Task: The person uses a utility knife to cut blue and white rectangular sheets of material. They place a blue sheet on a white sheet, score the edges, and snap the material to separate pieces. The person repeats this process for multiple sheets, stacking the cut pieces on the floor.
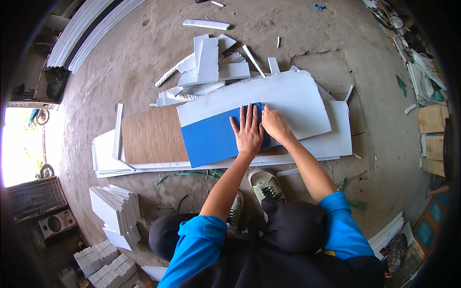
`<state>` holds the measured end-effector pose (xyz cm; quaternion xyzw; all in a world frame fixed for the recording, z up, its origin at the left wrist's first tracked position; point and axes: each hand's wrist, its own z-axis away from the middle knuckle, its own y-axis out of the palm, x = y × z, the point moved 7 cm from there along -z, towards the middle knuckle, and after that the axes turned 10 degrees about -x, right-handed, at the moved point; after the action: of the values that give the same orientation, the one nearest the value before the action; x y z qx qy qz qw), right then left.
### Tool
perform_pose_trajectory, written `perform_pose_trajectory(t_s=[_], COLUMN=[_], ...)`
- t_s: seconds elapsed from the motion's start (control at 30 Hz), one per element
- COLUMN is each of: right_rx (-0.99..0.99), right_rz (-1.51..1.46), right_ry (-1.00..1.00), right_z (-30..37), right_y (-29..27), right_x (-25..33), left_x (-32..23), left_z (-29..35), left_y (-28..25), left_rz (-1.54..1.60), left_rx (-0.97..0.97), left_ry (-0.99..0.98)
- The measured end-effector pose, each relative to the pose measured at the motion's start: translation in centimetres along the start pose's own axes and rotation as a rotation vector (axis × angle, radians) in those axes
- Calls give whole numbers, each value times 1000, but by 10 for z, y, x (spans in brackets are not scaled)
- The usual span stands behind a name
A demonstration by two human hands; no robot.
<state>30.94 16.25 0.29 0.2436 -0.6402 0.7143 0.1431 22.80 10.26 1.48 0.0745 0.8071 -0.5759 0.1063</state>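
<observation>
My left hand (249,137) lies flat on a blue rectangular board (209,139), fingers stretched and pointing away from me. The blue board rests on a larger white sheet (293,96) with a rough, curved far edge. My right hand (275,125) is closed at the blue board's right edge, just beside my left fingers. Whatever it grips is mostly hidden by the fingers. Beneath the sheet lies a brown wooden board (153,134), on top of longer white panels (331,141).
White offcuts (206,62) lie heaped beyond the sheet. Stacked white pieces (115,211) stand at the near left, with more bundles (108,264) below. A narrow white strip (118,129) lies across the panels' left end. My shoes (266,185) are close to the near edge. Cardboard boxes (433,132) line the right.
</observation>
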Motion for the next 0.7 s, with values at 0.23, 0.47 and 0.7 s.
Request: perform_pose_trajectory(t_s=[0.23,0.47,0.7], right_rx=[180,419,346], right_rz=[3,-8,31], right_ry=[64,203,123], right_z=[-13,0,123], right_y=[9,7,6], right_x=[0,-2,-38], left_x=[0,-1,0], left_z=[-1,0,3], left_y=[-1,3,1], left_rz=[0,-17,-28], left_rx=[1,-18,-47], left_ry=[1,5,-12])
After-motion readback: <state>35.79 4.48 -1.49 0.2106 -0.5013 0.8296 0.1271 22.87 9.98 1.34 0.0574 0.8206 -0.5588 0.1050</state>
